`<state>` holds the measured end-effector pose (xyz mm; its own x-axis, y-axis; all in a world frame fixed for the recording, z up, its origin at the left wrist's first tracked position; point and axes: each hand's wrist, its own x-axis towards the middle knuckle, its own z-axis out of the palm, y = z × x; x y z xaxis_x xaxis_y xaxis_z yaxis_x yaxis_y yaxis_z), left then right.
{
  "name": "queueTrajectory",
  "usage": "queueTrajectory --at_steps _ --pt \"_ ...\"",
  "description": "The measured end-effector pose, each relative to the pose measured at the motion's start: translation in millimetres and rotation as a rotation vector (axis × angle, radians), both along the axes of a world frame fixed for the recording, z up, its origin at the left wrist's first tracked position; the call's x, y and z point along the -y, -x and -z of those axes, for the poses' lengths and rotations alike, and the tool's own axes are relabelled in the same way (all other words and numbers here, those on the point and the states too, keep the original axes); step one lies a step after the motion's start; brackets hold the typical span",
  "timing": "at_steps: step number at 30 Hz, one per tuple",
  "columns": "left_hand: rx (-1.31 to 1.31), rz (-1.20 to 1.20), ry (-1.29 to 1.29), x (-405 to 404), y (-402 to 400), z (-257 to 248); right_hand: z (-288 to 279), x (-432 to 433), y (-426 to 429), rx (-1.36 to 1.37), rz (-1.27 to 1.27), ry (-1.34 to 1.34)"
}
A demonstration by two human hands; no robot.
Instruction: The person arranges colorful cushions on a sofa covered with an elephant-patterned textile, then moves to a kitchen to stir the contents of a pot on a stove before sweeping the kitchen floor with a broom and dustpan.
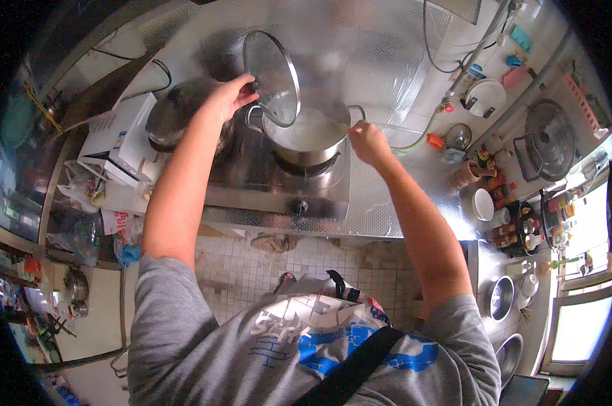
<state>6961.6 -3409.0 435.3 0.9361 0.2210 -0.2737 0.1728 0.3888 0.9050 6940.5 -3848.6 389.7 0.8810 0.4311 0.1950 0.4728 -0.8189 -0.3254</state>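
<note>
My left hand [233, 98] grips the dark knob of a round glass lid [273, 76] with a metal rim. The lid is tilted steeply over the left part of a steel pot [308, 144], whose two loop handles stick out at the sides. Pale, cloudy content [313, 127] shows inside the pot through haze. At the pot's right rim, my right hand [369, 142] is closed around a thin, light-coloured utensil [342, 125] that reaches into the pot. Its exact kind is blurred. The pot stands on a burner of the gas stove [255, 175].
Left of the pot sits a large dark lidded pan [176, 114], beside a white appliance [123, 134]. A green hose [427, 129] crosses the foil-covered counter [382, 203] on the right. Farther right are a white bowl [482, 204], a mortar [465, 174] and several condiment bottles [503, 228].
</note>
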Motion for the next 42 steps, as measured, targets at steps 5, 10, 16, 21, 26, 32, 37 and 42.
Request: queueTrajectory --at_steps 5,10,16,21,26,32,37,42 --pt "-0.029 -0.031 0.006 -18 9 10 -61 -15 0 -0.652 0.188 -0.248" --pt "0.003 -0.011 -0.010 -3 3 11 -56 3 -11 -0.934 0.311 -0.483" --pt "-0.002 -0.042 -0.006 -4 13 13 -58 19 5 -1.039 0.279 -0.628" --pt "-0.024 -0.045 -0.001 -14 12 11 -91 29 35 -0.285 0.025 -0.303" --pt "0.008 -0.032 -0.011 -18 11 12 -157 45 79 -0.067 -0.149 -0.116" --pt "0.009 -0.033 -0.022 -15 4 13 -160 39 82 -0.041 -0.244 0.051" --pt "-0.009 -0.051 0.019 -13 0 16 -127 8 69 -0.163 -0.266 0.168" --pt "0.008 -0.031 0.017 -11 3 11 -70 -27 76 -0.112 -0.239 0.077"
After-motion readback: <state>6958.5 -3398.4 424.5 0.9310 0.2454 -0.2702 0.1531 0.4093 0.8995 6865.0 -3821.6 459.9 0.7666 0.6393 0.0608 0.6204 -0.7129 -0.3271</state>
